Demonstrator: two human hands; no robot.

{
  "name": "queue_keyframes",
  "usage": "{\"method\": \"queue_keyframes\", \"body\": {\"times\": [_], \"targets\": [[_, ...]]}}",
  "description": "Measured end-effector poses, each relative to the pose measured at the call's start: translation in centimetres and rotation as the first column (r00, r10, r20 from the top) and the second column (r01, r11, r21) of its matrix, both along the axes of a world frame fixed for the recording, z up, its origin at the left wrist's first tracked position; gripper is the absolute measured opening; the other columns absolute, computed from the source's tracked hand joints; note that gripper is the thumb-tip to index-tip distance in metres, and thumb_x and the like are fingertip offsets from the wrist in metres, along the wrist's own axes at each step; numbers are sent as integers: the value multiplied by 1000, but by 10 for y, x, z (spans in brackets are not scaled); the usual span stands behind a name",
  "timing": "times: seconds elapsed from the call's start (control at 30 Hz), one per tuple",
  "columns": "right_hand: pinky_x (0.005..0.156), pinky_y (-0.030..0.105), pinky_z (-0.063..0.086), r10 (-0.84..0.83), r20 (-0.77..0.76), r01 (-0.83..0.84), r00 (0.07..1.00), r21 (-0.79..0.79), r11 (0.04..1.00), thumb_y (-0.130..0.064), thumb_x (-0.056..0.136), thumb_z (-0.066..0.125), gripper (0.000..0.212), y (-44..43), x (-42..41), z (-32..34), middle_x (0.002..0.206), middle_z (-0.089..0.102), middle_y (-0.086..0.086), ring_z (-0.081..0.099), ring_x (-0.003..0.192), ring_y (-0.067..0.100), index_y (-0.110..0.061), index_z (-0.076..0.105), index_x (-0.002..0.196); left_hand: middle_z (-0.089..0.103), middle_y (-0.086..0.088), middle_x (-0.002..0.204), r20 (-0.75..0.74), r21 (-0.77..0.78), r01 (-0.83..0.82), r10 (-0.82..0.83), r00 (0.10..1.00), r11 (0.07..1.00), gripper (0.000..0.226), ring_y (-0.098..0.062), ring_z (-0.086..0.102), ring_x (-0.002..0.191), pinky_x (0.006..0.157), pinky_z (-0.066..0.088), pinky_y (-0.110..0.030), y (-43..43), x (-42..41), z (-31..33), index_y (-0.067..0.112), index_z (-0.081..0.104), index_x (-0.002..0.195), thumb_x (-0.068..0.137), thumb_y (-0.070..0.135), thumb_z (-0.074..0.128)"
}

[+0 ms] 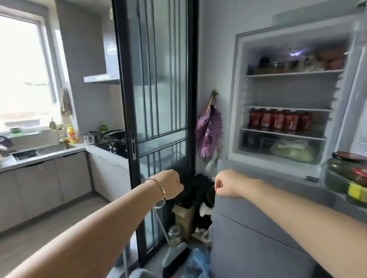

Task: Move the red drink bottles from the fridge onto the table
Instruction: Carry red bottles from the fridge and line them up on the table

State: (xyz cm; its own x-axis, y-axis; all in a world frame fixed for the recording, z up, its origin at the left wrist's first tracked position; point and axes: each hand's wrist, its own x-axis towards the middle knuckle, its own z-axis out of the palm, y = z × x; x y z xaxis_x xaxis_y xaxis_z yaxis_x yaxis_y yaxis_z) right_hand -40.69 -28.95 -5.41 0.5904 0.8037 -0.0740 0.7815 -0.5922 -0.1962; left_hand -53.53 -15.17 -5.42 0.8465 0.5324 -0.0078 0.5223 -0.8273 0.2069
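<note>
Fridge (235, 93) open. Red drink bottles (280, 121) stand in a row on a lower shelf, above the vegetable drawer (285, 150). Left hand (172, 184) and right hand (227, 184) hang mid-air, holding nothing visible. Fingers are hidden, so I cannot tell whether they are spread or curled.

Both bare forearms outstretched, left grip (172, 184) and right grip (227, 184) side by side, fingers hidden.
</note>
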Motion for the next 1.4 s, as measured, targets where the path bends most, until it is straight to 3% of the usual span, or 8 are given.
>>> {"method": "queue_keyframes", "body": {"times": [0.13,0.3,0.47,0.67,0.87,1.07,1.27,1.4], "targets": [[83,39,52,-142,40,141,989,16,990,-14,87,46,27,10,86,4,113,66,13,63,104,32,-7,66,104,62,-15,90,-2,53,164,-164,986,985,29,-31,60,87,70,46,-33,19,109,0,3,61,90,95,24,41],[54,26,33,-310,80,310,948,10,951,-9,81,42,17,38,193,15,85,59,14,54,72,30,-11,58,75,61,-11,104,-18,99,334,-334,942,937,30,-26,57,96,82,44,-30,56,253,20,6,62,110,94,23,43],[59,27,40,-428,35,426,903,58,903,-13,88,44,18,45,280,35,87,61,6,56,78,25,-15,58,76,54,-4,85,-5,130,430,-433,901,893,24,-21,50,84,74,40,-26,74,370,38,12,56,82,94,26,41],[78,34,50,-533,2,530,846,96,842,-10,88,45,26,46,370,31,104,69,13,64,95,28,-4,69,98,64,-12,111,44,79,504,-508,860,860,33,-29,61,103,82,47,-31,80,480,32,4,62,107,94,26,41],[85,39,53,-584,72,562,809,201,803,-14,88,48,21,54,490,22,104,69,8,65,95,27,-9,68,93,62,-14,93,117,71,517,-522,845,853,27,-30,61,87,69,46,-29,84,590,25,6,60,88,94,22,40],[89,34,48,-737,2,654,676,459,601,-23,88,58,35,35,646,21,124,51,9,56,110,30,-6,56,118,66,-5,99,271,27,498,-486,831,867,23,-25,60,88,79,50,-31,71,709,36,14,65,98,91,24,45],[108,39,34,-747,-398,779,532,577,247,-28,82,71,86,26,756,4,141,36,22,39,130,35,0,19,144,67,6,88,299,31,519,-503,811,855,19,-16,62,82,81,53,-33,60,782,33,25,64,90,91,26,44],[110,42,36,-653,-569,782,499,621,57,-28,71,80,101,22,802,-9,144,41,17,44,130,33,-6,16,146,64,9,78,331,-6,555,-522,786,832,16,-15,63,77,78,55,-33,60,806,24,26,61,85,90,24,47]]}}
